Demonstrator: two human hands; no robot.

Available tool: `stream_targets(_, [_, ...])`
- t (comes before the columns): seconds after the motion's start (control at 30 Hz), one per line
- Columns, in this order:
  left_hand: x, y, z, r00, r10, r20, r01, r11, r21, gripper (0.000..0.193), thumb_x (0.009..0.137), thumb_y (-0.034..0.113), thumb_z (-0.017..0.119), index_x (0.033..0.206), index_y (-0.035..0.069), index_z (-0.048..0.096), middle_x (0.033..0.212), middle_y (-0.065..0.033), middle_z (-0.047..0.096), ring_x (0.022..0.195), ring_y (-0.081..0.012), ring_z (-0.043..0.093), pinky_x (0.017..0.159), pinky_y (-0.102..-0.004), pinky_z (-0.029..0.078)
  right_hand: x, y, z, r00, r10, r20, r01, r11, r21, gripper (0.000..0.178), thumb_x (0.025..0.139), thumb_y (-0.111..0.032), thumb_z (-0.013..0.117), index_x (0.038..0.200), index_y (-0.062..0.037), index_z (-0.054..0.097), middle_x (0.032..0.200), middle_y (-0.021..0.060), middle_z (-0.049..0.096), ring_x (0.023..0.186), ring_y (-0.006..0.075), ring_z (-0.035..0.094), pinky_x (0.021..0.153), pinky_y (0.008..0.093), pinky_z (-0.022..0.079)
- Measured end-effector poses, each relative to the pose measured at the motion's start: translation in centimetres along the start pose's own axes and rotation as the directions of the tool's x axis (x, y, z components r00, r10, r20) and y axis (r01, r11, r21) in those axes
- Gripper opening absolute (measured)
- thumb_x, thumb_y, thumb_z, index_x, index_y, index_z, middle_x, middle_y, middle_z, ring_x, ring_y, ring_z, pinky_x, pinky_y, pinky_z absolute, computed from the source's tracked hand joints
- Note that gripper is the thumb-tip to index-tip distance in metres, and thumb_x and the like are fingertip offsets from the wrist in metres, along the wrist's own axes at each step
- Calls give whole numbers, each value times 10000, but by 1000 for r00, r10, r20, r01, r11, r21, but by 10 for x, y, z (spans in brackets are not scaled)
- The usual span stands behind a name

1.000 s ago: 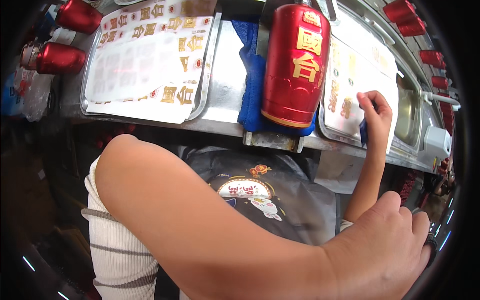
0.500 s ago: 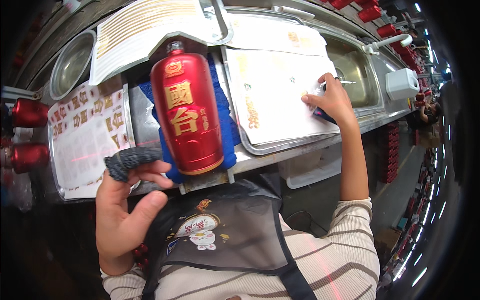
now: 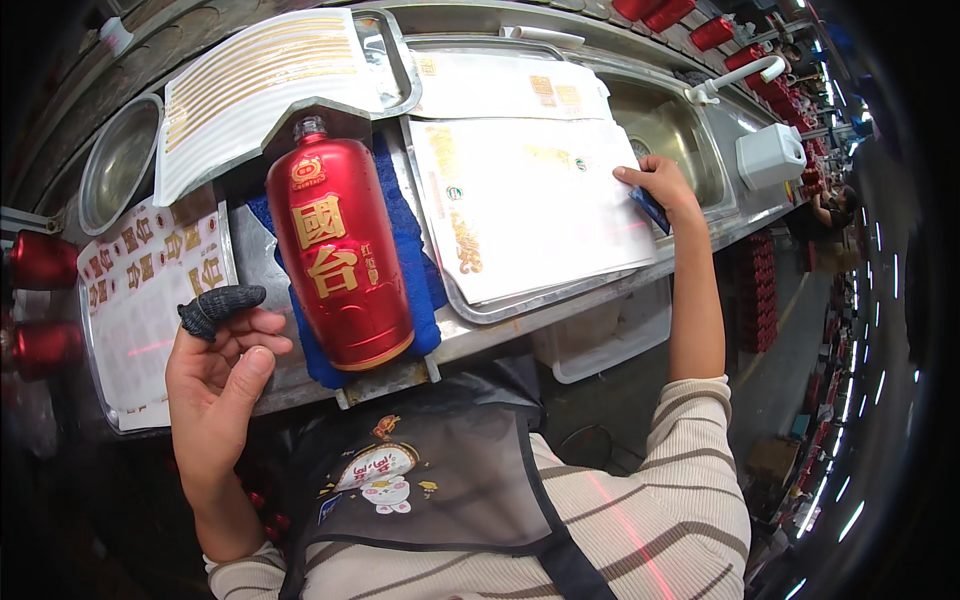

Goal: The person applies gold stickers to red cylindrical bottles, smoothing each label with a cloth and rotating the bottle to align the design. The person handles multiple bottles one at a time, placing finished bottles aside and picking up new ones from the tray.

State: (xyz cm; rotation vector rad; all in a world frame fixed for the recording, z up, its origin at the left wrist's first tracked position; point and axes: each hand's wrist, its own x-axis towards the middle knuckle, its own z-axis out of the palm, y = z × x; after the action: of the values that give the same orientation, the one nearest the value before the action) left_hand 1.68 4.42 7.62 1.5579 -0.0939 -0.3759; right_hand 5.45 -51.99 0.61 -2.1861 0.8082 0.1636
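"Red bottle (image 3: 345,250): where is it, and why there?"

"Lying face-up on the blue cloth (image 3: 428,285), neck pointing away from the person; the cloth probably cushions it and stops it rolling; gold characters face upward, easy to see."

"And the left hand (image 3: 225,370)?"

"Near the bottle's left side, thumb and fingers apart, seemingly holding nothing; a dark finger cover (image 3: 212,310) presumably shields one finger."

"The right hand (image 3: 668,188)?"

"Clamped on a dark-blue flat piece (image 3: 652,212), beside the white sheets (image 3: 535,225); whether its thumb also pinches paper, I cannot tell; the metal tray (image 3: 487,313) likely keeps the stack together."
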Motion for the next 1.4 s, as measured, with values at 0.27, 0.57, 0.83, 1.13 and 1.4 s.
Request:
stream_targets(0.27, [-1,-5,-9,999,-21,-31,21,1000,11,378,929,49,640,1278,-32,520,1111,-128,655,964,-159,656,869,-270,503,-21,1,-11,906,-252,-341,175,955,-241,254,743,-220,803,784,-3,678,685,64,656,587,155,594,567,312,465])
stream_targets(0.57, [16,24,35,978,177,108,-175,984,-26,333,923,6,636,1248,-4,564,1074,-84,672,978,-145,655,910,-293,514,-143,-131,17,791,-566,-233,429,784,-448,164,800,-119,727,808,15,634,650,12,582,614,62,505,563,248,403])
stream_targets(0.83, [73,30,114,733,596,326,-672,709,213,568,847,43,658,1364,-38,436,1242,-185,614,1216,-284,590,1047,-374,443,-224,-198,4,690,-713,125,724,678,-127,136,808,-15,743,820,-5,608,762,-41,571,713,16,507,639,175,381])
stream_targets(1.13, [-1,12,62,953,226,200,-253,960,118,283,851,17,668,1125,-17,607,781,-98,663,689,-173,648,643,-293,506,-248,-163,50,844,-527,98,459,806,375,163,772,-21,796,828,-13,643,771,-6,642,701,40,572,641,165,414])
stream_targets(1.4, [-22,-14,2,995,-25,-99,13,993,-114,396,831,-31,745,1206,-5,620,872,-17,661,799,-67,614,728,-218,503,-239,-125,154,875,-442,198,234,744,626,89,857,-14,729,884,-10,644,823,-11,645,711,17,536,624,168,403])
